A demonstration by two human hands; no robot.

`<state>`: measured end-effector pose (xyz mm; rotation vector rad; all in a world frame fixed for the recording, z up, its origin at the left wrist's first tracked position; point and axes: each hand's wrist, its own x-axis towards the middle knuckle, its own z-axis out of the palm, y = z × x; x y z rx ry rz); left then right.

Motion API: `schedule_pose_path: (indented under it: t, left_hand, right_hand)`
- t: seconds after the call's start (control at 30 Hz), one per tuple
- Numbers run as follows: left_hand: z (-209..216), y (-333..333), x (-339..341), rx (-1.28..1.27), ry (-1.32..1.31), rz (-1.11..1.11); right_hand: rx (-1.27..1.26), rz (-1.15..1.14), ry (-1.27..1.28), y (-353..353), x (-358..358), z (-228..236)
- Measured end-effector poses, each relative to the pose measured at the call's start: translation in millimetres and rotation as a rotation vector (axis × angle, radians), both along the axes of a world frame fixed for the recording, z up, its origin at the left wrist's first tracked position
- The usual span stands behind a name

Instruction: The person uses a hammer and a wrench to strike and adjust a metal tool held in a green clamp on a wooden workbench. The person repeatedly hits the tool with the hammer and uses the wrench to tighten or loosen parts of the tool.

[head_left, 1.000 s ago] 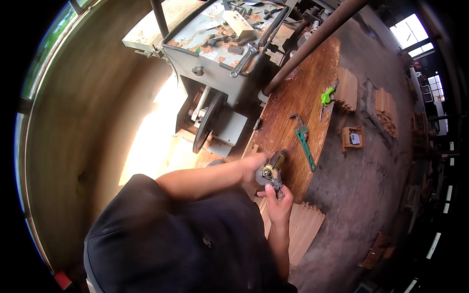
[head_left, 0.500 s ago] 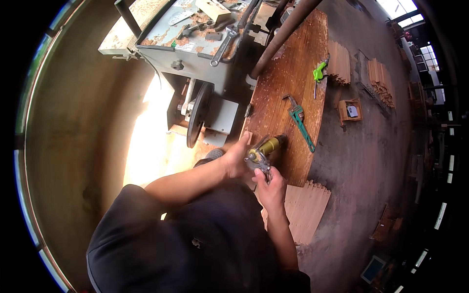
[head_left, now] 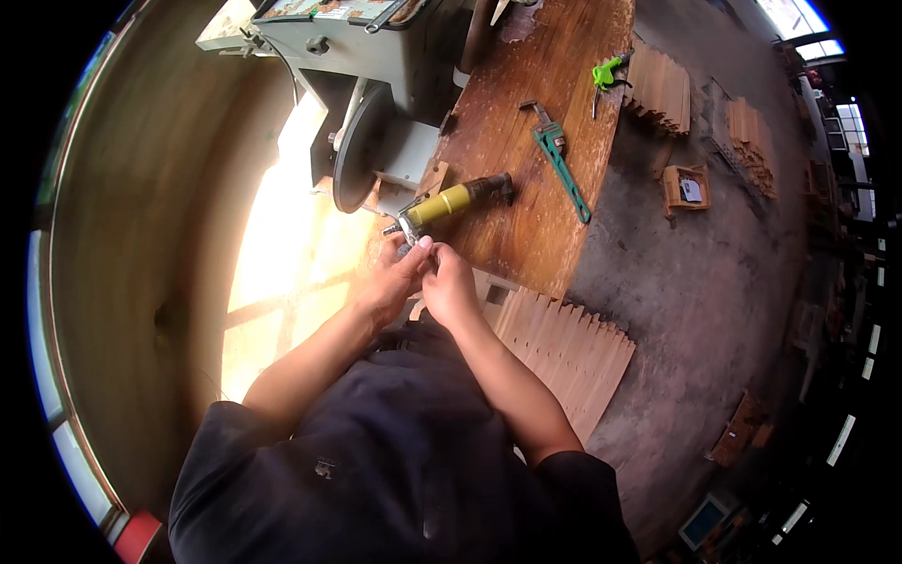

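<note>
A yellow hand power tool [head_left: 442, 204], shaped like an angle grinder, lies slanted over the bench's near left edge. Its silver head points towards me and its dark end away. Just below that head, my left hand [head_left: 383, 287] and my right hand [head_left: 447, 287] meet, fingers closed and thumbs nearly touching. Something small and greyish shows between the fingers, but its kind is hidden. Farther along the wooden bench [head_left: 507, 122] rests a green pipe wrench [head_left: 561, 169]. A bright green-handled tool [head_left: 609, 73] is near the bench's far right edge.
To the left of the bench stands a grey machine [head_left: 352, 56] with a large dark disc [head_left: 362, 150]. Notched wooden boards [head_left: 564, 352] are below the bench's near end. On the floor to the right are stacked wood pieces [head_left: 658, 89] and a small wooden box [head_left: 686, 193].
My view has shifted. Both hands have drawn together at the tool's head, my left coming away from the bench edge. More of the yellow tool now shows.
</note>
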<state>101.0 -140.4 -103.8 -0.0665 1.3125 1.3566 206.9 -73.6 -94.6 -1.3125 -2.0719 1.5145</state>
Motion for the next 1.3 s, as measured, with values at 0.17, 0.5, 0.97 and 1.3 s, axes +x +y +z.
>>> schedule_pose_path:
  t: [0.17,0.5,0.97,1.3]
  left_hand:
    - [1,5,6,-0.036,0.211,-0.014]
    - [-42,6,0,-0.009,0.396,-0.079]
    - [7,32,20,-0.039,0.192,0.18]
    - [-2,60,21,-0.228,0.157,0.453]
  right_hand:
    - [0.033,-0.018,0.096,0,1,-4]
    - [0.024,0.018,0.082,1,14,-28]
    - [0.673,0.067,-0.579,275,29,-3]
    - [0.437,0.091,-0.364,326,51,-48]
